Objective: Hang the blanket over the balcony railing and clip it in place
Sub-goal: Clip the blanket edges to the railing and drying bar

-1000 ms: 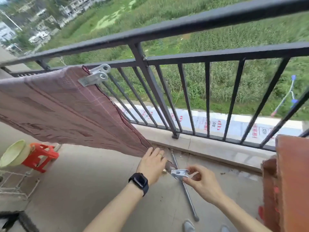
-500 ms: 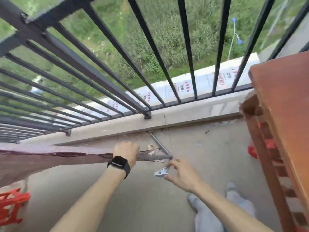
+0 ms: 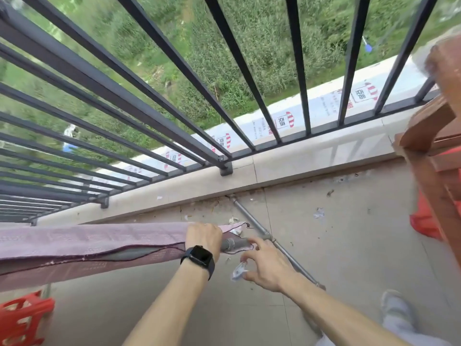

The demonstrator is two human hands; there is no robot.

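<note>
- Since the head tipped down over the last second, the top rail and the clip already biting the blanket's upper edge have dropped out of the head view. All that's left up top are the slanted bars of the railing (image 3: 139,78) and the pale stone kerb (image 3: 299,158) they bolt into.
- The left hand (image 3: 203,237), with a black watch (image 3: 199,257) on the wrist, was lying flat on the blanket (image 3: 87,243) a second ago. Now it's curled tight round the bunched edge near the free corner, low down by the kerb end of the floor (image 3: 349,245).
- The right hand (image 3: 268,268) has the second clip (image 3: 239,270) pinched at the thumb side. Its other fingers fan out wide toward that corner, close but not on it.
- My read is that the top is sorted and this clip is meant for the loose corner, so the job's well along.
- On materials, the blanket is a dusty-pink woven check with a dark stitched hem and a grey underside.
- Something grey and tube-shaped pokes out beside the left fist, and I can't tell if it's a rod or rolled lining.
- The clip is small, pale and blurry.
- The railing is matte black square bar.
- A thin metal pipe (image 3: 287,255) lies on the dusty concrete floor.
- There's a red plastic stool (image 3: 22,318) at the left edge and reddish wooden furniture (image 3: 434,136) at the right.
</note>
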